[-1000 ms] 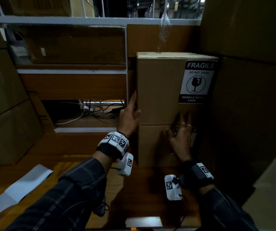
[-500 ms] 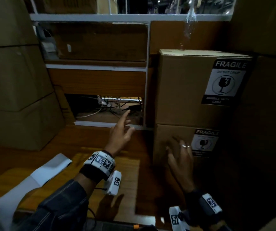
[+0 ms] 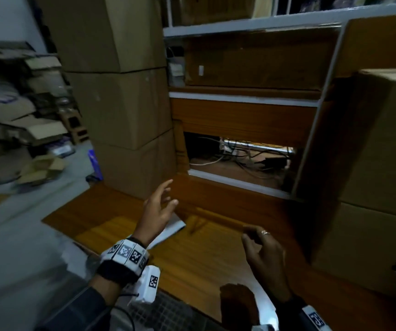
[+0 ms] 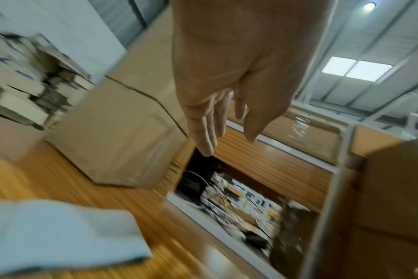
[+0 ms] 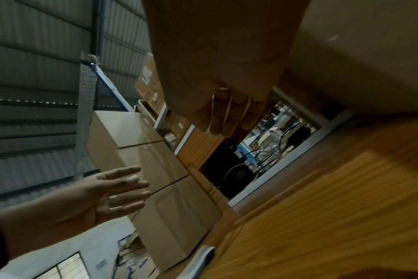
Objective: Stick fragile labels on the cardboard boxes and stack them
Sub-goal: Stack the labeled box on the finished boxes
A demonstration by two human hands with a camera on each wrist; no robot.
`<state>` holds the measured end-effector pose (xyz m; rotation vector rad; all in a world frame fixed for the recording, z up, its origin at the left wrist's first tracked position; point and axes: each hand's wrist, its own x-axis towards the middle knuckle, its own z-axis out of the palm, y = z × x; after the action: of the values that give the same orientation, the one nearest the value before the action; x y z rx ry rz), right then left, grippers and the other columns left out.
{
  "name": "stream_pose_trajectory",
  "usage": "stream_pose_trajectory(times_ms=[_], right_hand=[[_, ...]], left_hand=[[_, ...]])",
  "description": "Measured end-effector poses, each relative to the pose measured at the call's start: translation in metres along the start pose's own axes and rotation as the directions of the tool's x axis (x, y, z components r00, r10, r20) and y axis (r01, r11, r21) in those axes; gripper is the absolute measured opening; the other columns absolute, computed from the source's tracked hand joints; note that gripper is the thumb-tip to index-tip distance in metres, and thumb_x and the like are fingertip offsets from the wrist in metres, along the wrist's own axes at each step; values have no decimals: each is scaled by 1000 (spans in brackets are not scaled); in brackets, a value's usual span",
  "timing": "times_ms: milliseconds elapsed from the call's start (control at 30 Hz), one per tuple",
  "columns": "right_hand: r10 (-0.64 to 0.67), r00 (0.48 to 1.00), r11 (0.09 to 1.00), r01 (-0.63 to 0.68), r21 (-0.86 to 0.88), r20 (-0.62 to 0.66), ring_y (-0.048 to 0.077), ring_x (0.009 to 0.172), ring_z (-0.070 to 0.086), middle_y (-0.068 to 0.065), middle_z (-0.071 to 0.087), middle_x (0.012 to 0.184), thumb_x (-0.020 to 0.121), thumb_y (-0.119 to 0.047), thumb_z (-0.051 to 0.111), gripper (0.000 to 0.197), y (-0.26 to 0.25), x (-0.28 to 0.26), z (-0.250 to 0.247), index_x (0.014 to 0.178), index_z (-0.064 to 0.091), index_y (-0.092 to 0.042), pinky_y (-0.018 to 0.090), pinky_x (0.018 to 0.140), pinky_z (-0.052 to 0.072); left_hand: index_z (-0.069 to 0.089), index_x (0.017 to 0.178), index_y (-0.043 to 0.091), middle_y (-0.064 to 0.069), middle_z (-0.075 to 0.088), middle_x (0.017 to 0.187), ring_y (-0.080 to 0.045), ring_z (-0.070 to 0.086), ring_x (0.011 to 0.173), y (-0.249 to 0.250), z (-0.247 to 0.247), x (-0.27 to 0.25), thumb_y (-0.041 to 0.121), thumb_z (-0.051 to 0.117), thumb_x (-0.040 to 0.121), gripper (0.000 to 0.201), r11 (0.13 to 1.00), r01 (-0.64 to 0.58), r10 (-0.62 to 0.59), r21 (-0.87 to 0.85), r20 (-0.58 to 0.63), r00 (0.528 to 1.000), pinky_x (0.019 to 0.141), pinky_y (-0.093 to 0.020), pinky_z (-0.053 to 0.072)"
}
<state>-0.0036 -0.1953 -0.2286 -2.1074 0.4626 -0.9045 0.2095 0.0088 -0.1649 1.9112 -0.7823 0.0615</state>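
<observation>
- left hand (image 3: 157, 212) grip: fingers spread, holding nothing, mid-frame over the desk (image 3: 206, 254).
- right hand (image 3: 262, 255) grip: loosely curled, empty, lower right.
- stacked cardboard boxes (image 3: 381, 177) at right edge.

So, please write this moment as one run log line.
left hand: open, empty | right hand: loosely curled, empty | unlabelled box stack: untouched | desk: white sheet

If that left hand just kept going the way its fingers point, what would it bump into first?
Probably the stack of plain cardboard boxes at the desk's far left. The left hand is open and empty, fingers aimed up that way, though depth is hard to judge.
</observation>
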Motion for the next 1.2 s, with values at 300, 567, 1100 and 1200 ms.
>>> stream_pose_trajectory(times_ms=[300, 567, 1100, 1200], right_hand=[[-61, 997, 994, 56, 94, 51, 4, 93, 67, -8, 68, 105, 100, -18, 62, 22, -93, 99, 144, 120, 63, -27, 33, 74, 62], [-190, 973, 969, 208, 132, -133, 7, 102, 62, -1, 66, 115, 100, -20, 65, 27, -226, 233, 218, 127, 62, -16, 18, 83, 53], [-164, 970, 961, 198, 191, -182, 21, 139, 48, 11, 50, 151, 101, -27, 63, 70, -344, 382, 277, 158, 28, -8, 28, 112, 43], [-157, 971, 962, 192, 192, -183, 21, 138, 50, 11, 52, 150, 101, -26, 63, 73, -348, 389, 282, 161, 24, -8, 31, 113, 44]], left_hand=[[43, 152, 20, -6, 52, 149, -13, 53, 127, -74, -147, 96, 16, 65, 99, 57, 998, -20, 30, 53, -190, 981, 90, -12, 43], [46, 148, 16, -9, 56, 144, -18, 57, 125, -83, -271, 247, 26, 68, 97, 56, 979, -189, 203, 73, -404, 892, 104, -39, 50], [31, 155, 28, 4, 49, 152, -18, 50, 136, -77, -330, 404, 71, 73, 77, 98, 976, -150, 72, -157, -416, 907, 115, -39, 39], [27, 157, 27, 3, 47, 154, -18, 49, 137, -79, -332, 410, 71, 76, 73, 107, 973, -165, 84, -163, -416, 905, 117, -42, 39]])
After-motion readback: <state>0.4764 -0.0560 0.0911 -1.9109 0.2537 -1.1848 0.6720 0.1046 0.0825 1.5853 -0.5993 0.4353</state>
